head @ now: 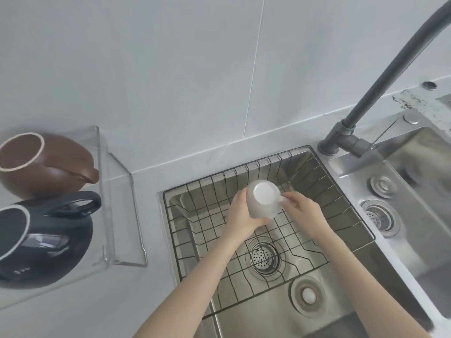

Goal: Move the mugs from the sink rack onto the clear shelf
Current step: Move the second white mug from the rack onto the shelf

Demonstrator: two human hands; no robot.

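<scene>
A white mug [264, 201] is held upside down above the black wire sink rack [244, 172], its flat bottom facing me. My left hand [240, 215] wraps around the mug's body from the left. My right hand [302, 213] pinches the mug's handle on the right side. On the clear shelf [119, 211] at the left stand a brown mug [48, 164] and, nearer to me, a dark blue mug [46, 242], both upright with their handles pointing right.
The rack sits in the left steel sink basin, over a round drain [264, 258]. A grey faucet [380, 89] rises at the right and arcs overhead. A second basin [415, 186] lies right of it. A white tiled wall is behind.
</scene>
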